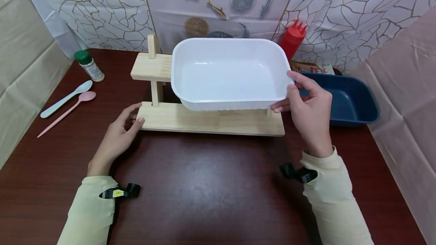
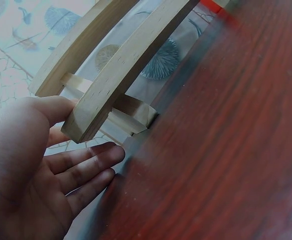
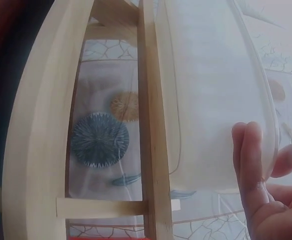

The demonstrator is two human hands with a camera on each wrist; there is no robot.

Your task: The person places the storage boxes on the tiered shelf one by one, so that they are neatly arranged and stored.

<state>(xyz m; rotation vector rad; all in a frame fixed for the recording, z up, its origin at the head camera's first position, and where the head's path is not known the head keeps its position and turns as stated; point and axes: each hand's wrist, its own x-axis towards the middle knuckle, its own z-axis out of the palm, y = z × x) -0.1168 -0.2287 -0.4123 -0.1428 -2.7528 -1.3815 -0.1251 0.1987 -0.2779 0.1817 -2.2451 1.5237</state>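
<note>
A two-tier wooden rack (image 1: 211,119) of pale boards stands on the table. My left hand (image 1: 117,133) grips the left end of its lower shelf (image 2: 93,112), thumb and forefinger at the board while the other fingers extend loosely below. At the right, my right hand (image 1: 311,107) pinches the rim of a white rectangular plastic tub (image 1: 231,73), with two fingers laid along its outer side (image 3: 248,165). The tub is right at the upper shelf (image 1: 151,67) and hides most of it in the head view. Its inside holds nothing.
A dark blue tub (image 1: 354,99) stands right of the rack, and a red squeeze bottle (image 1: 293,41) behind. On the left lie a pale blue spoon (image 1: 66,98), a pink spoon (image 1: 68,112) and a green-capped shaker bottle (image 1: 90,67). Patterned cloth (image 1: 218,3) hangs at the back.
</note>
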